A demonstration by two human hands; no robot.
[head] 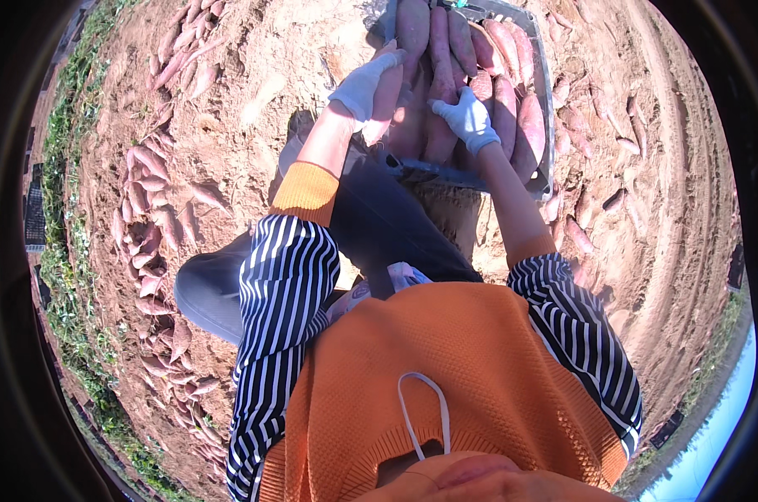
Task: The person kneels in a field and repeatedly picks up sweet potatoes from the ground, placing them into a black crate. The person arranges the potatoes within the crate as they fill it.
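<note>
My left hand (365,88), in a white glove, holds a long sweet potato (389,94) at the left edge of a dark plastic crate (547,81). Purple-red sweet potatoes (531,135) lie in the crate, mostly lengthwise and side by side. My right hand (471,122), also gloved in white, rests over the sweet potatoes in the crate's middle. Its thumb is spread toward a long sweet potato (440,56). The right fingertips are partly hidden among the roots, so whether they grip one cannot be told.
A row of loose sweet potatoes (146,164) runs over dry soil (259,106) on the left. More sweet potatoes (578,233) lie scattered right of the crate. My bent leg (391,213) is close to the crate's near side. Green plants (65,188) line the far left.
</note>
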